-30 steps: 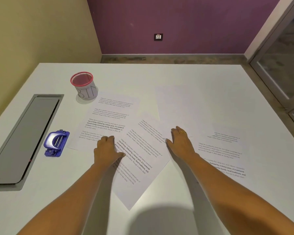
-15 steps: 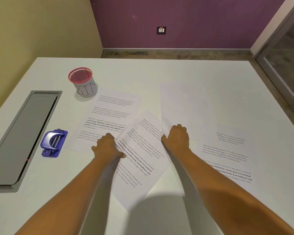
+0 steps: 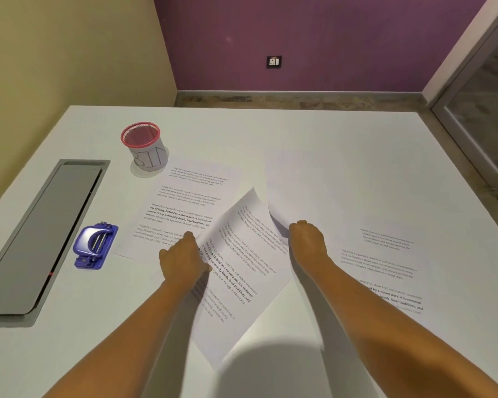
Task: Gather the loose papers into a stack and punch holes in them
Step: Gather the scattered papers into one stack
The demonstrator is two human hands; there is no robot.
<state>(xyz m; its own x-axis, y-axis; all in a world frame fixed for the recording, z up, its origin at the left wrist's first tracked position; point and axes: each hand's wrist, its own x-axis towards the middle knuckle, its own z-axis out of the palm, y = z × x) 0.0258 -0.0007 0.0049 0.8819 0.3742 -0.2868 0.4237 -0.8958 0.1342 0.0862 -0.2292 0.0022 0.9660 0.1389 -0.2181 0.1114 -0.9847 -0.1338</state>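
Hands: the left hand [image 3: 184, 261] sat knuckles-up on the left edge of the angled sheet [image 3: 242, 271]. Its fingers were bent down where that sheet overlapped the left sheet [image 3: 189, 199], and its thumb lay on the print. Could not tell whether it pinched the edge or only pressed it. The right hand [image 3: 308, 239] was curled on the near-left corner of the blank sheet [image 3: 314, 185]. That corner curved up off the tabletop [image 3: 299, 130] with a shadow under it, so it read as a pinch grip.

Progress: early. 4 sheets counted, all loose and lying at different angles. The angled sheet lay over the left sheet's near-right corner. The blank sheet sat just beside the angled one, and its near edge seemed to overlap the right sheet [image 3: 385, 271]. No squared stack anywhere.

The hole punch [image 3: 95, 245] stood untouched, between the left sheet and the grey hatch [image 3: 41, 234] set in the tabletop, with no paper in it. The red-rimmed cup [image 3: 144, 147] marked BIN stood at the left sheet's far corner.

Left to do, judging from the layout: pull all 4 sheets together, square the edges, bring stack and punch together, press. Gathering looked barely begun, punching not started.
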